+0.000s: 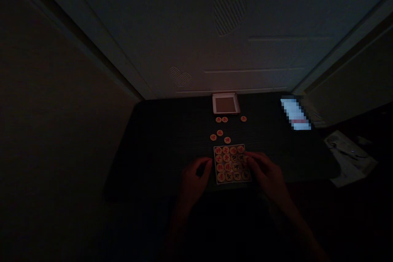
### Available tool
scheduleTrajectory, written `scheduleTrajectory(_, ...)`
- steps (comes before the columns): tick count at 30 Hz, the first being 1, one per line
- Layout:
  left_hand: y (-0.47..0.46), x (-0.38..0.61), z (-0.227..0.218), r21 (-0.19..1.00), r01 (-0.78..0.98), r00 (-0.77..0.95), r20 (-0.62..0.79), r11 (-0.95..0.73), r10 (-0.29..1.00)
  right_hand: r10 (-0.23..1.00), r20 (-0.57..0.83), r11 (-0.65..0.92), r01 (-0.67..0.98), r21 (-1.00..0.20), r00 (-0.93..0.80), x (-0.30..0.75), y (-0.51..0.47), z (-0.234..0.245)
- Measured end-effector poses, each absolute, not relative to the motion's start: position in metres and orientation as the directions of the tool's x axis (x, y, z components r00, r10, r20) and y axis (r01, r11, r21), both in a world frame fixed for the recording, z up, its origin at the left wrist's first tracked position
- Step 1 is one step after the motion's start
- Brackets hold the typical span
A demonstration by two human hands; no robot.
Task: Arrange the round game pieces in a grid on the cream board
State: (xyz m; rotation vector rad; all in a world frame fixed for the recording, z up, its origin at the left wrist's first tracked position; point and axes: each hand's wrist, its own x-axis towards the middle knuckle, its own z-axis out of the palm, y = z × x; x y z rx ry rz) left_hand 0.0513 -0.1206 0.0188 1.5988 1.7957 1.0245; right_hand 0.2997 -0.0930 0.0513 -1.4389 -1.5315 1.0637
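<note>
tray (229, 145) full, four-by-four xiangqi pieces (227, 167), six loose pieces (220, 133) out; my left fingers (203, 159), right fingers (256, 156) flank it, can't tell if gripping.

In very dim light, we see a dark bench (166, 135) before a greyish panel (135, 24) with striped heart reliefs (227, 10), and a brownish wall (58, 102) at left.

1. The right hand (270, 174) partly hides the right column of xiangqi pieces (227, 167); whether it grips one is unclear.
2. Many characters are too small and dim to read.
3. Pixelation obscures the bright panel (295, 113).
4. The far edge crops the door (184, 12).
</note>
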Motion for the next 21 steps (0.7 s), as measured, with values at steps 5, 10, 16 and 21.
scheduleTrajectory(5,-0.1200,0.0514,0.0205,0.804,0.594,-0.171,0.104,0.019,0.980,0.997,0.026,0.049,0.359,-0.932,-0.071,0.3003,-0.0918,0.0471)
scheduleTrajectory(10,-0.1205,0.0513,0.0186,0.803,0.595,-0.166,0.104,0.016,0.981,0.996,0.014,0.044,0.336,-0.941,-0.091,0.2990,-0.0920,0.0456)
scheduleTrajectory(16,-0.1203,0.0511,0.0190,0.806,0.592,-0.163,0.093,0.021,0.982,0.997,-0.045,-0.027,0.262,-0.965,-0.063,0.2952,-0.0937,0.0438)
scheduleTrajectory(21,-0.1203,0.0513,0.0202,0.802,0.597,-0.166,0.100,0.019,0.981,0.994,-0.098,-0.083,0.252,-0.964,-0.048,0.2945,-0.0948,0.0416)
